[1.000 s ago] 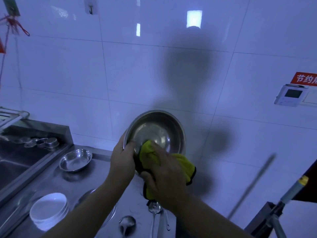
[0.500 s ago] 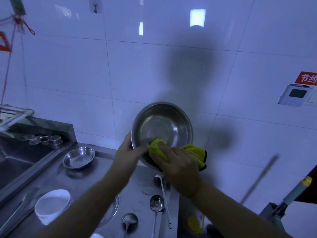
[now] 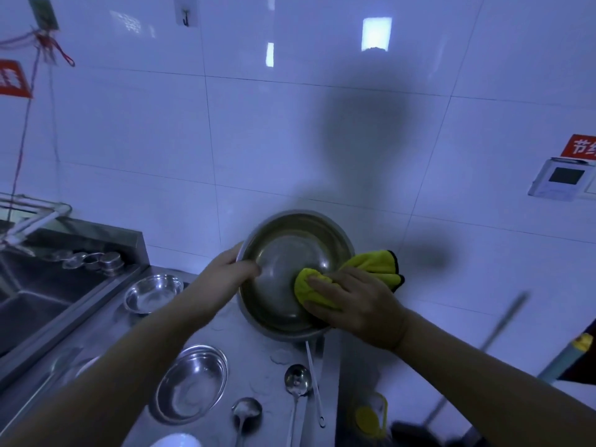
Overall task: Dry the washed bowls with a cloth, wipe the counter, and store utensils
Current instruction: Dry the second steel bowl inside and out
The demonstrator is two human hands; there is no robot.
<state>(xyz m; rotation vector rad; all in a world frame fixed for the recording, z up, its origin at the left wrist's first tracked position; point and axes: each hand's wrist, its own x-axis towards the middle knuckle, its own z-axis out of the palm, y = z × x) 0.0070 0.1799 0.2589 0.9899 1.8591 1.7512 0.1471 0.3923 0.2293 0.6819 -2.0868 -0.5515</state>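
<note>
Large steel bowl [image 3: 290, 253] tilted above the counter, crumpled yellow cloth [image 3: 314, 287] inside its right rim.

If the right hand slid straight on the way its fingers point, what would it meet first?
The right hand points left across the large steel bowl, pressing the yellow cloth inside. It would probably cross bare bowl, then meet the left hand gripping the rim.

Large bowl [image 3: 292, 272]: polished metal, smooth, dull reflections inside. Cloth [image 3: 325, 287]: yellow plush fabric, matt, with dark edging. Counter [image 3: 254, 333]: brushed metal, satin sheen, with wet marks. Two smaller bowls [image 3: 153, 293] and the ladles [image 3: 297, 380]: shiny metal. Wall tiles [image 3: 290, 140]: white, glossy, reflective.
</note>
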